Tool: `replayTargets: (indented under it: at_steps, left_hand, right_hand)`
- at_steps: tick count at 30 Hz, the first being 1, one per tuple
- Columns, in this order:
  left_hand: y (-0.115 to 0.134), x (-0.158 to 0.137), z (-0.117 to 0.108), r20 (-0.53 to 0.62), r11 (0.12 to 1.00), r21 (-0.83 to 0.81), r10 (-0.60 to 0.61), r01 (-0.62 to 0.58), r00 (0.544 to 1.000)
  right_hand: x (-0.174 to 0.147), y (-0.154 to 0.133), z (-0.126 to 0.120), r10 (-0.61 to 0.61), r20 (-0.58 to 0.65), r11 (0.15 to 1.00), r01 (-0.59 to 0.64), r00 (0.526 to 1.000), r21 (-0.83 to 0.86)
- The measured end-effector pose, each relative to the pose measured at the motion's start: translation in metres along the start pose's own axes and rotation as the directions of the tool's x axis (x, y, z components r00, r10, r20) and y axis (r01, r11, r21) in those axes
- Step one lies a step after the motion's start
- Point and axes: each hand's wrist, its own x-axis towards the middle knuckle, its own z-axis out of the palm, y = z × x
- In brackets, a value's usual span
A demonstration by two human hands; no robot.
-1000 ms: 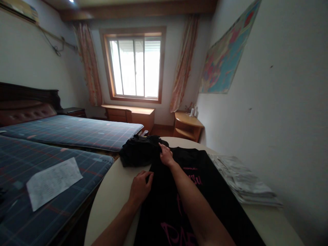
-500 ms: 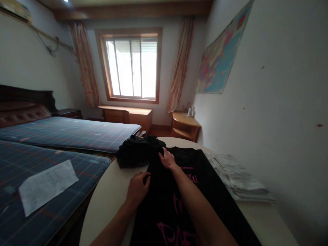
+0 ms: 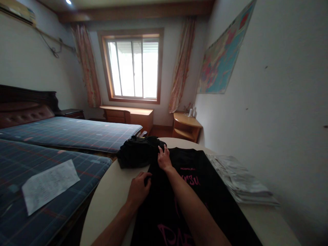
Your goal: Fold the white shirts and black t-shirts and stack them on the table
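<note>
Black garment (image 3: 214,191), pink lettering (image 3: 191,180), right hand (image 3: 164,160) splayed, empty, left hand (image 3: 138,187) half-curled, grip unclear

Along its left edge, the table (image 3: 99,208) leaves the left hand (image 3: 139,187) room to pass. A black heap (image 3: 137,152) blocks its far left, a pale stack (image 3: 243,181) its right; the right forearm (image 3: 194,205) bars low passage across the black garment (image 3: 217,196).

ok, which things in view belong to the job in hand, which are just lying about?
Job, judging by the hands:
black garment (right hand over it, left hand by its edge)
table beneath

Lying about, probably:
pale folded stack
paper sheet on mattress

Unsure: dark heap near right hand
</note>
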Motion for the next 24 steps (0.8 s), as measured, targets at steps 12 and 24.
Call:
replayTargets:
  at_steps: [12,24]
  left_hand:
    - [0.0,-0.002,0.004,-0.048,0.996,-0.088,-0.022,0.017,0.999]
    - [0.018,-0.006,-0.002,-0.066,0.971,-0.23,-0.088,0.071,0.994]
  right_hand:
    - [-0.011,-0.001,-0.008,0.118,0.14,0.993,-0.114,0.983,-0.036]
    - [0.0,-0.04,-0.023,0.273,0.262,0.956,-0.291,0.926,0.031]
